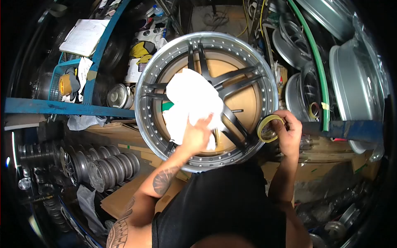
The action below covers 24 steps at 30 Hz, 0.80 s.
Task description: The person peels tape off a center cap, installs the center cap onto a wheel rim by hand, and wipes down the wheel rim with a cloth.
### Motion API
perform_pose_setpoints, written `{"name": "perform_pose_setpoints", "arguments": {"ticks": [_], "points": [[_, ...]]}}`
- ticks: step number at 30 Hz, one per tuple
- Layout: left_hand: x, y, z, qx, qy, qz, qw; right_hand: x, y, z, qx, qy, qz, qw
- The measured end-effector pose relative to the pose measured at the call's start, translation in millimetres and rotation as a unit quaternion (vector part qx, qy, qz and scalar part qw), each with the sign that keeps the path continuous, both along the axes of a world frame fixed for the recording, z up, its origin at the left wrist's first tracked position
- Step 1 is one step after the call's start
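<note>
A large wheel rim [267,82] with dark spokes and a silver, bolt-studded lip lies flat in front of me. Over its left spokes and centre is a bunched white cloth [192,93]. My left hand [197,135] presses on the lower part of this cloth, its fingers partly hidden and blurred against the white. At the rim's lower right edge, my right hand [288,130] grips a roll of yellow tape [266,129] between thumb and fingers. A bit of green [167,106] shows at the cloth's left side.
Blue metal shelf bars [62,106] run along the left, with a blue basket [56,82] and papers [84,36] above. Stacked rims [111,169] are at the lower left. More rims [359,82] stand at the right behind a green-edged bar [316,58]. Cardboard [128,194] lies below.
</note>
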State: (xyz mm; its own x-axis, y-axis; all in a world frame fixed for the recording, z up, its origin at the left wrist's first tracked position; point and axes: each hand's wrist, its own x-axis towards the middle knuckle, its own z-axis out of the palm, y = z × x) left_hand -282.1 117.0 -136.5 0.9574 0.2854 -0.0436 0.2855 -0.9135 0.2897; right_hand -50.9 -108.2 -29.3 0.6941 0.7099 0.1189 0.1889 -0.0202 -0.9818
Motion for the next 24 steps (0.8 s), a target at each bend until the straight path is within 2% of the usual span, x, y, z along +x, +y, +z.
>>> {"name": "perform_pose_setpoints", "arguments": {"ticks": [1, 3, 5, 6, 9, 10, 11, 13, 14, 17, 18, 21, 24], "points": [[0.2, 8.2, 0.3, 0.018, 0.008, 0.056, 0.998, -2.9, -3.8, -0.9, -0.012, -0.004, 0.002, 1.0], [-1.3, -8.8, -0.3, 0.045, 0.011, 0.036, 0.998, -1.5, -4.9, -6.8, 0.005, 0.022, 0.008, 1.0], [-2.3, -35.1, 10.1, 0.0, 0.039, -0.076, 0.996, -3.8, 0.6, -9.7, 0.021, 0.034, 0.0, 0.999], [-4.1, -36.2, 10.9, -0.005, 0.008, -0.096, 0.995, -6.0, 4.5, -8.1, 0.019, 0.026, 0.002, 0.999], [-0.4, -8.2, 11.3, 0.038, 0.015, 0.03, 0.999, -10.5, 8.7, -3.0, 0.015, 0.028, 0.011, 0.999], [2.2, -15.6, 8.8, 0.061, -0.009, 0.034, 0.998, -10.6, 7.6, -2.7, 0.021, 0.044, 0.022, 0.999], [4.2, -27.4, 5.6, 0.061, 0.036, 0.028, 0.997, -9.2, 8.8, -2.9, 0.029, 0.058, 0.035, 0.997], [3.6, -51.8, 11.9, -0.008, 0.024, -0.075, 0.997, -9.6, 14.6, -7.2, 0.03, 0.058, 0.021, 0.998], [-0.4, -51.3, 4.4, -0.004, 0.01, -0.096, 0.995, -10.1, 17.8, -6.8, 0.022, 0.041, 0.017, 0.999], [3.5, -13.9, 12.6, 0.048, 0.027, 0.014, 0.998, -11.4, 14.9, 0.1, 0.017, 0.016, 0.029, 0.999], [3.7, -10.2, 9.6, 0.089, -0.02, 0.009, 0.996, -11.4, 11.4, 2.1, 0.013, 0.026, 0.037, 0.999], [5.0, -45.8, 8.8, 0.049, 0.033, -0.043, 0.997, -7.1, 11.6, -3.7, 0.024, 0.042, 0.03, 0.998], [2.4, -31.6, 12.4, 0.051, 0.019, -0.033, 0.998, -5.4, 13.5, -3.1, 0.019, 0.026, 0.017, 0.999]]}}
